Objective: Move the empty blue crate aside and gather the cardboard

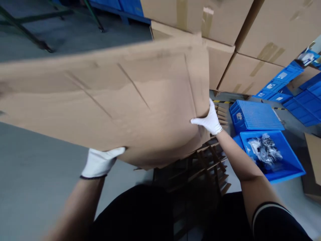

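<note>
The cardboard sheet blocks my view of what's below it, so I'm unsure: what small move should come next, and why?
Probably swing the cardboard sheet off to the side. Both gloved hands, left hand and right hand, grip its edges, and it hangs over the cardboard dividers, hiding them.

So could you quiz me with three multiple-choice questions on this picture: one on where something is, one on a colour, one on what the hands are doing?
1. Where is the blue bin with the bagged parts?
A. right of the person
B. on the stacked boxes
C. on the cardboard sheet

2. What colour are the gloves?
A. black
B. white
C. yellow

3. How is the cardboard sheet held?
A. lying flat on the floor
B. by one hand only
C. by both hands, lifted

Answers:
1 A, it sits on the floor by the right arm.
2 B, both gloves are white.
3 C, the left hand grips its near edge and the right hand its side edge.
</note>
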